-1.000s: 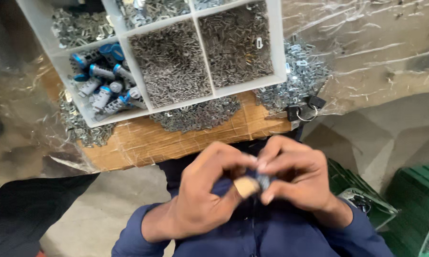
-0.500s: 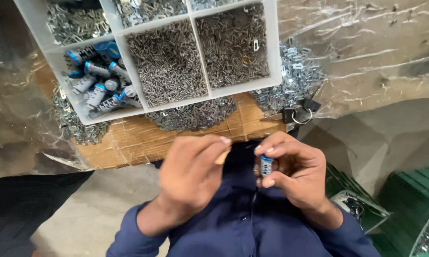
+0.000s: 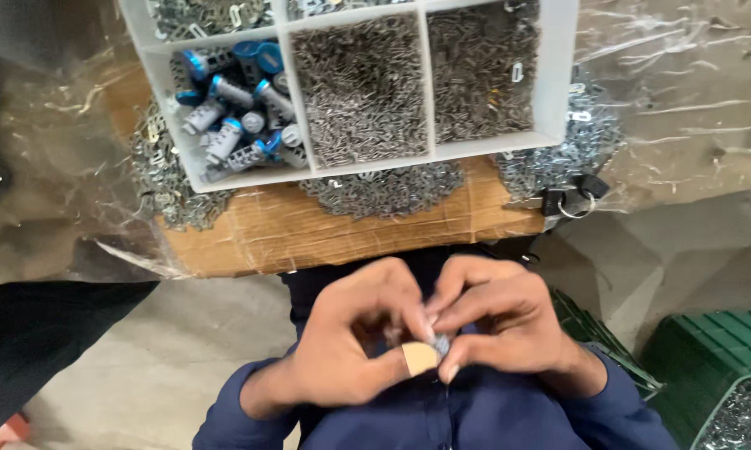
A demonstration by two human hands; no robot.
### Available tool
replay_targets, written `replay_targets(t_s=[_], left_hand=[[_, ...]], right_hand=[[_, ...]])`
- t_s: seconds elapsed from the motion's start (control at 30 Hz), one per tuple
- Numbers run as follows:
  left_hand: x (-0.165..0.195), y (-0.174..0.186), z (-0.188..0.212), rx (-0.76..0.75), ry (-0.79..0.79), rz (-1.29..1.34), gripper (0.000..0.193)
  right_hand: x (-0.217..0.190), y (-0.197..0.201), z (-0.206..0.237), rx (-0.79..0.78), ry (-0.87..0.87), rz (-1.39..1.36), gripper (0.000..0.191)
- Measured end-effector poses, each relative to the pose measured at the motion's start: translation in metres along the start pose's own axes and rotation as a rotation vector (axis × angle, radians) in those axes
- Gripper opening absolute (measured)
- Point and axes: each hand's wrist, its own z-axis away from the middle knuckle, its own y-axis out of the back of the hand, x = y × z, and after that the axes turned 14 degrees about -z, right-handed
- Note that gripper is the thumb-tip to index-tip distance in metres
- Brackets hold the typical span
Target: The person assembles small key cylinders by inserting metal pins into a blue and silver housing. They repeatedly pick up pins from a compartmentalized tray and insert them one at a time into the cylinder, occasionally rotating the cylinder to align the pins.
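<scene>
My left hand [image 3: 354,337] and my right hand [image 3: 496,321] meet close to my body, below the table's edge. Together their fingertips pinch a small grey metal cylinder part [image 3: 440,344]. A tan plaster wraps my left thumb tip, which presses against the part. Above them a white divided tray [image 3: 550,92] rests on the table. One compartment holds grey and blue cylinder parts [image 3: 234,117], and two others hold heaps of tiny metal pieces [image 3: 363,87].
Loose metal clips [image 3: 384,190] spill from under the tray onto a cardboard sheet [image 3: 350,229] wrapped in clear plastic. A black key ring [image 3: 571,200] hangs at the board's right corner. Green crates [image 3: 717,358] with metal parts stand on the floor to the right.
My hands were apart half a second ago, the right one holding the part upright. They have come back together around it, and the view has shifted a little.
</scene>
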Motion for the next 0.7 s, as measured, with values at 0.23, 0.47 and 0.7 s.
replay_targets(t_s=[0.23, 0.47, 0.7], left_hand=[[-0.015, -0.008, -0.004, 0.394, -0.192, -1.125, 0.041], [-0.02, -0.011, -0.01, 0.399, -0.238, -1.339, 0.045], [-0.025, 0.007, -0.006, 0.374, -0.425, -1.159, 0.029]], right_hand=[[0.006, -0.011, -0.001, 0.323, -0.006, -0.116, 0.037], [0.001, -0.004, 0.008, 0.335, 0.052, -0.123, 0.037], [0.002, -0.006, 0.007, 0.315, 0.048, -0.136, 0.037]])
